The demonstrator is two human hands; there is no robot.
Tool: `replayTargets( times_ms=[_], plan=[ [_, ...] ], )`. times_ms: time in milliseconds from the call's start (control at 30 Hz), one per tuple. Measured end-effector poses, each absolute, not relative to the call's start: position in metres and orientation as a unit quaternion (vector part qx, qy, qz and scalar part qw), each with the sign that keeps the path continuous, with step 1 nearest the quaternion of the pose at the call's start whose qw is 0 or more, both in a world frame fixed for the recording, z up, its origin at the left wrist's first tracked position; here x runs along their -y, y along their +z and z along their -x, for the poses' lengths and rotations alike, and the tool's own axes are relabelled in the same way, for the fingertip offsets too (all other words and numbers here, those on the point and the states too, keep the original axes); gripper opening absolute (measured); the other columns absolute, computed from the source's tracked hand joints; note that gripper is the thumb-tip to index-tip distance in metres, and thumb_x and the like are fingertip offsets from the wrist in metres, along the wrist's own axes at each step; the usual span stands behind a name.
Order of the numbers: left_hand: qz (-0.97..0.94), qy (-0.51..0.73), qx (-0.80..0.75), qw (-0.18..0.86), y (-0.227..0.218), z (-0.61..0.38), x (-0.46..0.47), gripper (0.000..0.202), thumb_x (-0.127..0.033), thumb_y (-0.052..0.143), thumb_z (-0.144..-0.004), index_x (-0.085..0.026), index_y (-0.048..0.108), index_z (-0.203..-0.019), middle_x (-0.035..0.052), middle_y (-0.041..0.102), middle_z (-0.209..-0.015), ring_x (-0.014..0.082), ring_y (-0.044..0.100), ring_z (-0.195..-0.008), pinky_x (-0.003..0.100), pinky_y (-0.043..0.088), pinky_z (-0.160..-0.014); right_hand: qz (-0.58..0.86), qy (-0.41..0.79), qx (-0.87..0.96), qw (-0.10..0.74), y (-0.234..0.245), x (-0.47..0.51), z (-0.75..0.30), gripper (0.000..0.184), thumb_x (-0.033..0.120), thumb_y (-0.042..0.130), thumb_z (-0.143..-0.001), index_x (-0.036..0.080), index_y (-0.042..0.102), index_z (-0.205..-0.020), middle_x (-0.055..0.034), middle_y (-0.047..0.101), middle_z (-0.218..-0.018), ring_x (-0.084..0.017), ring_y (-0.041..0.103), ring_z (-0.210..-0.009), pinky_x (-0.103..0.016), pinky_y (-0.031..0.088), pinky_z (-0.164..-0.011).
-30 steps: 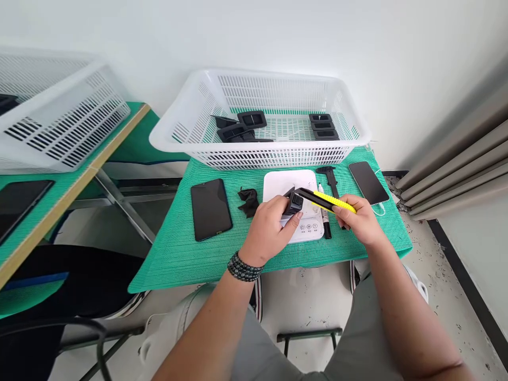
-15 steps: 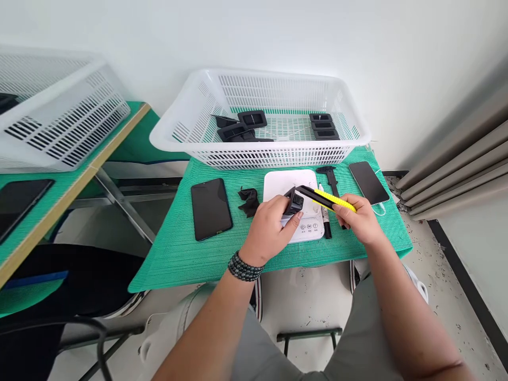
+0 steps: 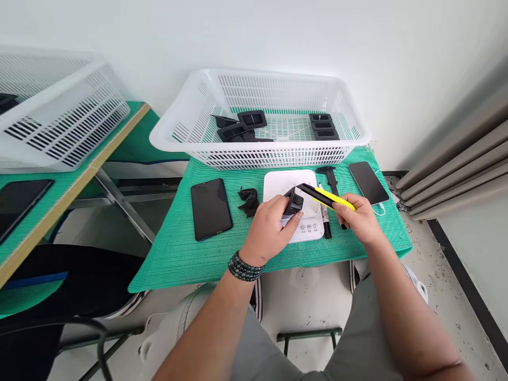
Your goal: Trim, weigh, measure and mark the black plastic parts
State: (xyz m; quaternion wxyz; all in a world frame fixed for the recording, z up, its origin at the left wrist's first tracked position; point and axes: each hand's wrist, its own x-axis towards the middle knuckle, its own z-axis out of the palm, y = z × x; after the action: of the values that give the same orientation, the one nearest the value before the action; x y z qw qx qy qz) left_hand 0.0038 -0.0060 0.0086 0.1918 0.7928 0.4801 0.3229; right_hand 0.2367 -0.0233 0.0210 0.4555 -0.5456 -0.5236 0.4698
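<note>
My left hand (image 3: 270, 227) is closed round a small black plastic part (image 3: 294, 201), held just above a white digital scale (image 3: 282, 184). My right hand (image 3: 359, 217) grips a yellow and black utility knife (image 3: 327, 197), whose black tip rests against the top of the part. A black marker (image 3: 325, 219) and a black caliper (image 3: 331, 179) lie between the scale and my right hand.
A white slotted basket (image 3: 260, 153) with several black parts stands at the back of the green mat (image 3: 182, 254). Two dark phones (image 3: 210, 209) (image 3: 368, 181) lie left and right of the scale, with black scraps (image 3: 248, 200) beside it. Another basket (image 3: 55, 121) sits on the left table.
The knife tip has shifted slightly along the top of the black part. Both hands stay almost where they were.
</note>
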Motion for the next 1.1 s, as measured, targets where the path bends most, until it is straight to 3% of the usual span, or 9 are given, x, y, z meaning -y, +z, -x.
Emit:
replayTargets(
  times_ms=[1100],
  plan=[
    [-0.794,0.329,-0.478,0.182,0.0096,-0.0058,0.006,0.025,-0.038,0.054,-0.094,-0.024,0.042,-0.077,0.0029,0.057,-0.076,0.023,0.058,-0.074,0.035,0.042,-0.067,0.537,0.494,0.517,0.447,0.0216,0.0239,-0.2377,0.036,0.049,0.072,-0.079,0.023,0.053,-0.062,0.0033,0.053,-0.049,-0.01,0.041,-0.044,-0.026,0.032,-0.044]
  ],
)
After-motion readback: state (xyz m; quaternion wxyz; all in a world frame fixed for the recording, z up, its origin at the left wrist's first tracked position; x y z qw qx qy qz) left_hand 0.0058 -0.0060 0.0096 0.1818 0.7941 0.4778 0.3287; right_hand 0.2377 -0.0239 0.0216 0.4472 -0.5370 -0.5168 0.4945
